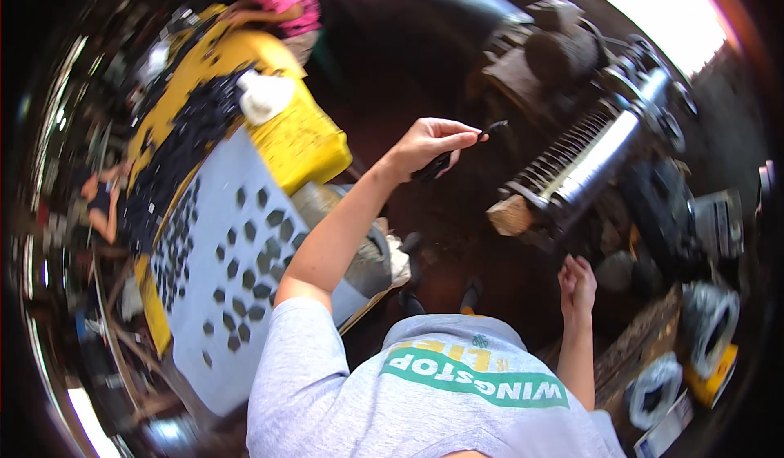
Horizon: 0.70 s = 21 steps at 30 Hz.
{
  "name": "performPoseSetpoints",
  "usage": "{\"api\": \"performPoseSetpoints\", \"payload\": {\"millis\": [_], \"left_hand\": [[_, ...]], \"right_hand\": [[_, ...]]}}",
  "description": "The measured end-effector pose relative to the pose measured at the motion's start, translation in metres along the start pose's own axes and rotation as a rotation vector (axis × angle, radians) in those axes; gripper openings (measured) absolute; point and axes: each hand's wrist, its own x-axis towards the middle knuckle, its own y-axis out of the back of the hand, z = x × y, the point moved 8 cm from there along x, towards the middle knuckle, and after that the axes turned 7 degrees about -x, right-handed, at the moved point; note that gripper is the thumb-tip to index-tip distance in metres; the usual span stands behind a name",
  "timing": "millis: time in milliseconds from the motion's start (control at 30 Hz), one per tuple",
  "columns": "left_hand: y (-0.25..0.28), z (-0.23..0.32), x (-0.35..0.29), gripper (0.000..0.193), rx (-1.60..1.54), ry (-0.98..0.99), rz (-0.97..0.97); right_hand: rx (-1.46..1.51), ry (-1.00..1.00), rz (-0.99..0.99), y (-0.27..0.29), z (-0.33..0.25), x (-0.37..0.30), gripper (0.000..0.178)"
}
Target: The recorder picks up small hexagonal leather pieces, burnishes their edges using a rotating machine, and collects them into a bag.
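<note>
My left hand (431, 146) is raised in front of me, left of a roller machine (584, 160). Thumb and forefinger pinch a small black strip (496, 126) whose free end sticks out to the right. More black material (430, 166) is tucked under the curled fingers; its shape is hard to make out. My right hand (577, 285) hangs lower, near the machine's lower end, apart from it. Its fingers are curled in, and whatever they may hold is hidden.
On the left, dark pentagon pieces (241, 304) lie on a grey board (216, 376). Behind it, black strips (192, 123) heap on a yellow-covered table (306, 143), where a person in pink (286, 0) works. A wooden block (512, 215) sits at the machine's end; plastic-wrapped rolls (653, 388) lie right.
</note>
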Motion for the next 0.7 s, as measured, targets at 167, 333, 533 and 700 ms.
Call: {"api": "performPoseSetpoints", "payload": {"millis": [167,333,533,700], "left_hand": [[0.049,-0.011,-0.084,0.046,-0.714,-0.061,-0.050],[0.114,-0.014,-0.187,0.047,-0.955,-0.156,0.219],[0.219,-0.014,-0.353,0.041,-0.867,-0.215,0.696],[0.307,-0.038,-0.498,0.044,-0.790,-0.205,1.091]], "right_hand": [[-0.270,-0.295,-0.129,-0.027,0.079,-0.013,0.023],[-0.426,-0.394,-0.417,-0.081,0.126,-0.032,0.018],[-0.669,-0.185,-0.650,-0.126,0.137,-0.029,0.010],[-0.868,-0.038,-0.657,-0.142,0.142,-0.025,0.007]]}}
